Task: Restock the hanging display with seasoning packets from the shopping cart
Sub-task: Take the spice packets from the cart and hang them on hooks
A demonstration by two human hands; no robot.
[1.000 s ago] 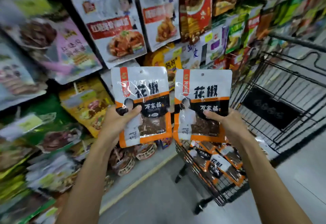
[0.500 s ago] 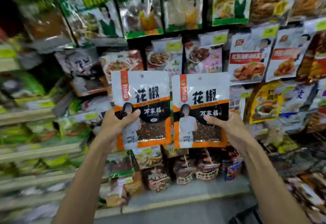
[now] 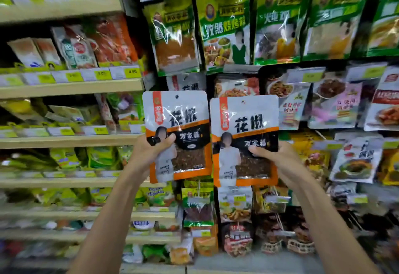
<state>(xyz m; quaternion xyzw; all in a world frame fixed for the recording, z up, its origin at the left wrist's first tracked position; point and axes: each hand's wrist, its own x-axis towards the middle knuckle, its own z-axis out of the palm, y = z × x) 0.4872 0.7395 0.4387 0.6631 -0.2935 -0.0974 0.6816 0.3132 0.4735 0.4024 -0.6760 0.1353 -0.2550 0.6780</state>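
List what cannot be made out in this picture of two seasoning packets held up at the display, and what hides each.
Head view:
- Hanging packet behind the left packet: mostly covered by it, hook hidden.
- Fingers of the left hand and right hand: behind the left packet and right packet; only thumbs show.
- Shelf price tags, left: mostly blurred.
- Shopping cart: outside the frame.

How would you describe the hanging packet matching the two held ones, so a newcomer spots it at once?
Find the large green packets topping the hanging display. Below its leftmost one, peeking above the packet in the left hand, hangs a white packet. Only it repeats that packet's black characters.
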